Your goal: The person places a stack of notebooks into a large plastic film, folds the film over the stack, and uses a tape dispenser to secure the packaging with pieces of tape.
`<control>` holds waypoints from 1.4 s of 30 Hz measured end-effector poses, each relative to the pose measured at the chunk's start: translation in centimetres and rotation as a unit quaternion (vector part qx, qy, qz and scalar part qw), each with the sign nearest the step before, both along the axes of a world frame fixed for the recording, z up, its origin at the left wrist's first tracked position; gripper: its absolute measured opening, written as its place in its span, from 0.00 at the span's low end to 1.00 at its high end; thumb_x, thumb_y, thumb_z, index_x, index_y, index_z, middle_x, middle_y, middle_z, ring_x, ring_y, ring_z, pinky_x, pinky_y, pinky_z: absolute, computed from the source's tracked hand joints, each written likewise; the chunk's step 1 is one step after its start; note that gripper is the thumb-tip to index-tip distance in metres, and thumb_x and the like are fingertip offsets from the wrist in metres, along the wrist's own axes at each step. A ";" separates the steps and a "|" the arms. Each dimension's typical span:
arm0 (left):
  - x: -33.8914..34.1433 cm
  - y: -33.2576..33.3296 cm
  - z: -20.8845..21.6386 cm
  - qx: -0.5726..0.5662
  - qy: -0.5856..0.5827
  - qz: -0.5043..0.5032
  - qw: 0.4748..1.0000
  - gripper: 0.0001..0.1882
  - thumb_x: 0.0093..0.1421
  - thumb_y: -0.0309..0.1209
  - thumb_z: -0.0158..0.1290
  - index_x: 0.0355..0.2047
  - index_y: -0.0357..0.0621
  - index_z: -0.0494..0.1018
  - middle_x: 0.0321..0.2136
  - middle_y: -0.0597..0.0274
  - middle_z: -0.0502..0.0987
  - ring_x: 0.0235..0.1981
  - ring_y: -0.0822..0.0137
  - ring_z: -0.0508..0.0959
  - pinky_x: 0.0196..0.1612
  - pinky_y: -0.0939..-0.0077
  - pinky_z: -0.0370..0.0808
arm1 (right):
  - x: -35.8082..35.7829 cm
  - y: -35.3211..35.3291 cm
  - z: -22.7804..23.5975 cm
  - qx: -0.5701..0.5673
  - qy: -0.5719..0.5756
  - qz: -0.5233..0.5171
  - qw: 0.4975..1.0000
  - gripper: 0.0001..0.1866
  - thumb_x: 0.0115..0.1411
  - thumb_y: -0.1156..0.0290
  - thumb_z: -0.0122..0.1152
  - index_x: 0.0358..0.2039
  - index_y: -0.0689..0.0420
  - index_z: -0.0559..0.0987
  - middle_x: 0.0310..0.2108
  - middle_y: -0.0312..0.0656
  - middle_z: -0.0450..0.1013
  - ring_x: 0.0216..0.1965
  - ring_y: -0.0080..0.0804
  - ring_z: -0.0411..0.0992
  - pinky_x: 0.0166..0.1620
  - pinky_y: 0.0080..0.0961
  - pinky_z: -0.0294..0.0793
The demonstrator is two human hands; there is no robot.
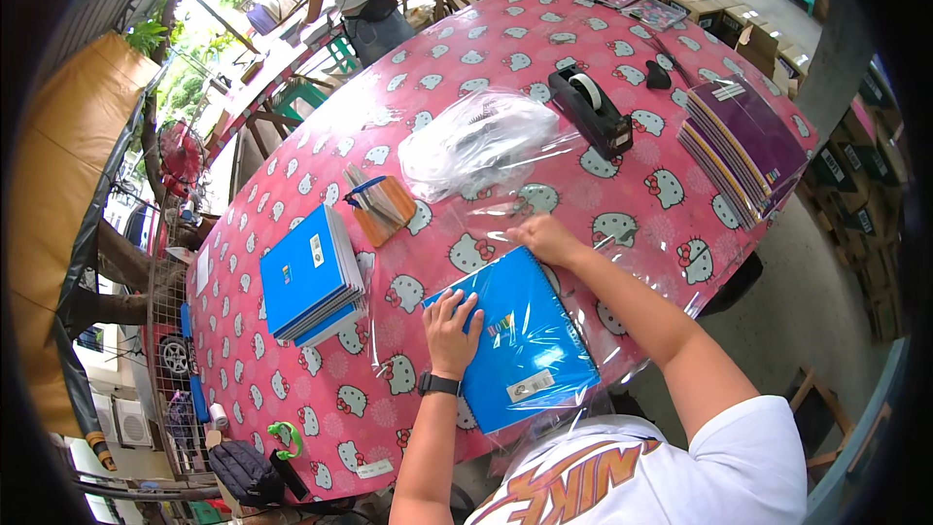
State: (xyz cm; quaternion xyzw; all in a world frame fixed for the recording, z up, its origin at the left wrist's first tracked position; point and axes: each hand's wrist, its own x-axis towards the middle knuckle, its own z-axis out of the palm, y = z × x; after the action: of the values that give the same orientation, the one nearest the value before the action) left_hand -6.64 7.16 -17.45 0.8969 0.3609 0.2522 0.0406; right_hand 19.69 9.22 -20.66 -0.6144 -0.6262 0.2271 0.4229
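A blue spiral notebook [515,369] lies tilted on the table in front of me, with its coil along the right side and a white label near its lower end. Clear plastic film [604,316] lies over and around it, reaching past the coil. My left hand [452,332] rests flat with fingers apart on the notebook's left part. At its far corner my right hand [544,236] is closed, pinching the film; the fingertips are partly hidden. A stack of blue notebooks [303,272] sits to the left.
Beyond the notebook lie crumpled clear plastic [476,141], a black tape dispenser [590,109] and a wooden pen holder [381,209]. Stacked purple notebooks [748,141] stand at the table's right edge. A black bag [245,472] sits near left. Another person [360,5] stands across the table.
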 end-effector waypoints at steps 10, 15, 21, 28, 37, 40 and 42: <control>0.4 0.0 -0.2 -0.008 -0.043 -0.011 0.999 0.09 0.52 0.34 0.55 0.34 0.48 0.77 0.38 0.61 0.74 0.47 0.60 0.71 0.51 0.62 0.62 | 20.9 2.0 1.6 0.090 -0.124 -0.412 0.898 0.10 0.51 0.68 0.58 0.34 0.54 0.79 0.36 0.41 0.72 0.43 0.46 0.67 0.46 0.39 0.68; 0.2 0.1 -0.1 -0.011 -0.041 -0.002 0.999 0.09 0.52 0.34 0.56 0.34 0.48 0.77 0.37 0.61 0.74 0.47 0.59 0.71 0.51 0.62 0.62 | 22.3 4.0 3.5 -0.077 -0.150 -0.494 0.853 0.13 0.50 0.62 0.62 0.35 0.53 0.80 0.39 0.40 0.72 0.47 0.46 0.65 0.48 0.42 0.66; 1.1 0.1 -0.1 -0.013 -0.052 -0.015 0.998 0.09 0.51 0.33 0.56 0.34 0.48 0.77 0.36 0.61 0.75 0.46 0.59 0.71 0.51 0.62 0.62 | 25.7 2.2 2.6 0.080 -0.140 -0.350 0.923 0.14 0.50 0.60 0.63 0.31 0.57 0.79 0.36 0.44 0.75 0.44 0.37 0.68 0.41 0.38 0.69; 0.6 0.0 0.2 -0.020 -0.062 -0.020 0.998 0.10 0.52 0.34 0.55 0.34 0.45 0.76 0.37 0.59 0.74 0.47 0.58 0.70 0.52 0.62 0.61 | 24.3 -2.6 -2.3 -0.071 0.394 -0.271 0.875 0.07 0.55 0.69 0.58 0.27 0.60 0.73 0.17 0.31 0.67 0.15 0.18 0.62 0.17 0.16 0.58; -0.8 0.0 -0.1 -0.023 -0.100 -0.003 0.995 0.09 0.51 0.33 0.55 0.32 0.47 0.74 0.36 0.60 0.75 0.47 0.59 0.71 0.51 0.63 0.62 | -6.2 -1.0 5.8 -0.305 0.383 0.070 0.869 0.13 0.50 0.62 0.66 0.30 0.59 0.79 0.26 0.37 0.73 0.20 0.17 0.64 0.20 0.16 0.62; -0.3 0.3 -0.8 -0.029 -0.119 -0.009 0.992 0.09 0.51 0.34 0.54 0.31 0.45 0.72 0.36 0.59 0.75 0.46 0.58 0.71 0.51 0.63 0.62 | -9.0 0.0 5.3 -0.325 0.131 0.001 0.937 0.23 0.45 0.50 0.68 0.27 0.59 0.79 0.27 0.40 0.75 0.23 0.25 0.73 0.26 0.23 0.71; -0.2 0.5 -1.1 -0.032 -0.129 -0.013 0.991 0.09 0.51 0.33 0.54 0.32 0.45 0.71 0.36 0.58 0.75 0.45 0.57 0.71 0.51 0.62 0.62 | -9.2 -0.3 5.0 -0.309 -0.036 -0.034 0.950 0.25 0.44 0.47 0.68 0.27 0.60 0.79 0.30 0.45 0.76 0.27 0.32 0.75 0.31 0.29 0.72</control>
State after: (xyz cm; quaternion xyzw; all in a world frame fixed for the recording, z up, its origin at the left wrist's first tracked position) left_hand -6.85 7.69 -18.58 0.8595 0.3491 0.3537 0.1192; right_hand 10.49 8.94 -15.66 -0.7438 -0.5190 0.3725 0.1968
